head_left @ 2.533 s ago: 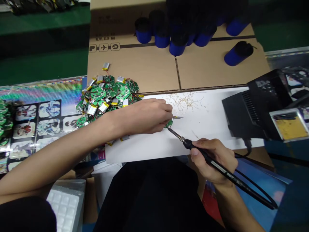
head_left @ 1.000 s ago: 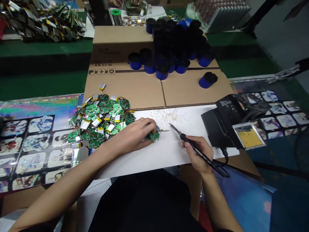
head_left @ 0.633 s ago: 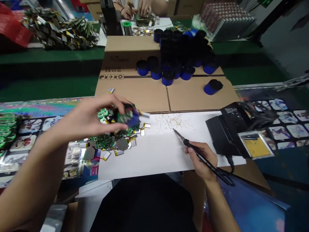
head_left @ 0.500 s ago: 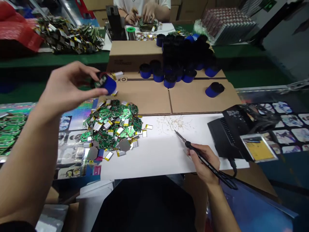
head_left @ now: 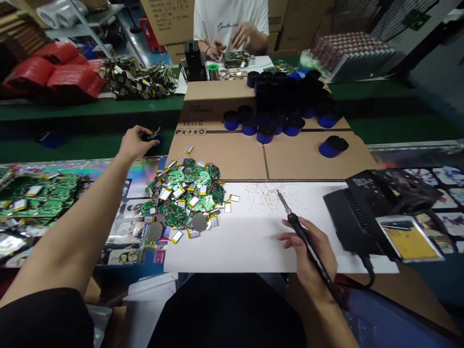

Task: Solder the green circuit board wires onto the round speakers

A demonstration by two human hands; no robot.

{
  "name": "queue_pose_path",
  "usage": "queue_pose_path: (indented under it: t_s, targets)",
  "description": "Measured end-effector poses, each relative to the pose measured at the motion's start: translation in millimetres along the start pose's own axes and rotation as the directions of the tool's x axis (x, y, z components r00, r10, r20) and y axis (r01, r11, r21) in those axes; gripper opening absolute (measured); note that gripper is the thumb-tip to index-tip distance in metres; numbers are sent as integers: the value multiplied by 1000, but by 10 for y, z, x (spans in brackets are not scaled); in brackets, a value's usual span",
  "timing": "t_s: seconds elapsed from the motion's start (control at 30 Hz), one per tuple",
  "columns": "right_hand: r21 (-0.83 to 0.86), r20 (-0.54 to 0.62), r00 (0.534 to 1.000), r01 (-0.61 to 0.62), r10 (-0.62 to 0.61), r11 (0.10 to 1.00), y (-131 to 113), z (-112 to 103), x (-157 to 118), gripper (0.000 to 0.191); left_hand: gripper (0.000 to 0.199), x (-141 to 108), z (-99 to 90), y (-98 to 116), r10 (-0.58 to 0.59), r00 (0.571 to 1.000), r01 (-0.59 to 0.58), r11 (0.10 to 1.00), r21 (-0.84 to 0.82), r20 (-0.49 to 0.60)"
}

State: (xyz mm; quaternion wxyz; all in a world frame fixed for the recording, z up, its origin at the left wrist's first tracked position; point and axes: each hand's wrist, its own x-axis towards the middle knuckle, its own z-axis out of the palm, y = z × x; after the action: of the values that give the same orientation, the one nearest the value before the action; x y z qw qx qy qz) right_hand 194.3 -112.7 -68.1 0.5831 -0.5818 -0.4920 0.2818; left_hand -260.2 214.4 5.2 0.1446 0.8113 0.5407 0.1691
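My left hand [head_left: 137, 143], arm stretched forward, is closed on a blue-and-black round housing [head_left: 158, 138] at the left, over the green bench. A bit of circuit board shows at the top of that housing; my fingers cover part of it. In my right hand [head_left: 314, 249] is a soldering iron [head_left: 302, 232], gripped like a pen, its tip pointing away from me over scattered wire clippings [head_left: 270, 195] on white paper. Between the hands lies a heap of green circuit boards [head_left: 190, 186] with small silver batteries [head_left: 177, 237] wired to them.
Many blue-and-black housings [head_left: 266, 134] stand on flattened cardboard [head_left: 232, 154]; a single one [head_left: 332, 146] sits apart. At right are a black soldering station [head_left: 348, 212] and a tray with a yellow sponge [head_left: 408, 237]. A co-worker [head_left: 232, 29] handles boards across the bench.
My left hand has moved forward and away from me, carrying the housing from above the cardboard's left edge to the green bench. My right hand still holds the iron, with fingers slightly looser.
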Motion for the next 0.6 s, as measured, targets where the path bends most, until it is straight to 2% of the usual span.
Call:
queue_pose_path:
  t_s: [0.1, 0.13, 0.2, 0.23, 0.27, 0.33, 0.43, 0.5, 0.6]
  targets:
    - [48, 169, 983, 69, -76, 996, -59, 368, -21, 36, 42, 11, -45, 42, -168, 965, 171, 985, -1, -204]
    - [18, 172, 978, 114, -115, 993, -63, 504, 1, 31, 39, 33, -47, 95, -194, 948, 200, 980, -4, -251]
    - [-68, 261, 942, 237, -212, 969, -49, 763, 90, 24, 32, 101, -22, 268, -192, 927, 199, 980, -14, -323]
    - [-104, 291, 922, 295, -255, 950, -36, 876, 152, 22, 30, 140, 5, 387, -165, 924, 169, 985, -19, -345]
    - [-160, 322, 914, 311, -248, 937, -20, 971, 217, 22, 29, 181, 41, 522, -117, 928, 111, 993, -38, -353]
    - [-264, 377, 891, 363, -251, 894, 13, 1098, 332, 25, 29, 260, 138, 820, 1, 947, -25, 997, -70, -320]
    - [-334, 440, 853, 445, -281, 831, 58, 1134, 405, 29, 32, 386, 346, 1243, 147, 969, -169, 981, -98, -197]
    - [-350, 425, 850, 472, -312, 809, 81, 1099, 388, 28, 42, 500, 515, 1461, 177, 980, -186, 977, -102, -89]
    - [-363, 370, 866, 469, -337, 805, 92, 1050, 340, 32, 64, 741, 761, 1677, 113, 993, -112, 990, -81, 10]
